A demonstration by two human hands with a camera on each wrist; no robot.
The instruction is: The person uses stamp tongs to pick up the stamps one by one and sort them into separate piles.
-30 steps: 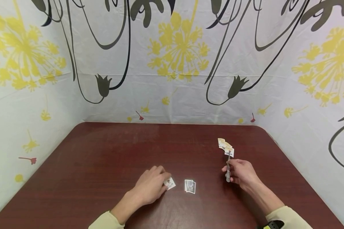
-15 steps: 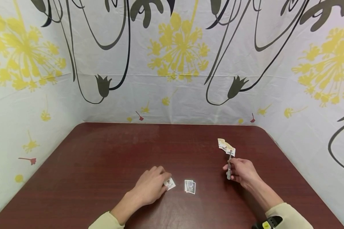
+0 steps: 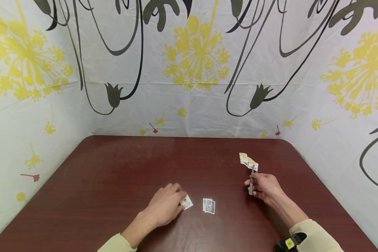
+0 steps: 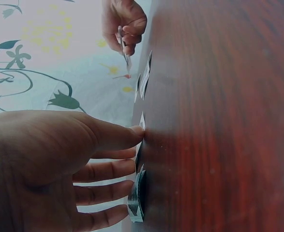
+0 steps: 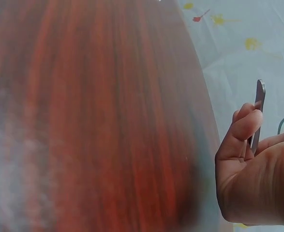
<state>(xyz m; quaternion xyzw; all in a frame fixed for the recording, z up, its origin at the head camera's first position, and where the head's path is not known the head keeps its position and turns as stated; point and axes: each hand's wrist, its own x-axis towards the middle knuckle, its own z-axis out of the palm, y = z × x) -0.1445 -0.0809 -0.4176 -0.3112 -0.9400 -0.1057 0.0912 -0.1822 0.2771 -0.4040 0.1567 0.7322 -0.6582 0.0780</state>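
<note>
My right hand pinches a pair of silver tweezers between thumb and fingers at the right of the table. The tweezers' tip overlaps the nearest of several small pale yellow-and-white picture cards, which lie in an overlapping row. My left hand rests at a small white-bordered picture card, its thumb and fingers touching around it. In the left wrist view those fingers are fairly straight, and a curved dark green piece shows at the lower fingertips. The right wrist view shows the tweezers' rounded back end.
Between the hands lies a little overlapping pile of white-bordered picture cards. The dark red wooden table has rounded far corners. A white curtain with yellow and grey plant prints surrounds it.
The tweezers and the nearest yellow card have shifted slightly right, and the right hand has moved a little away from the body. The left hand and the middle pile stay put.
</note>
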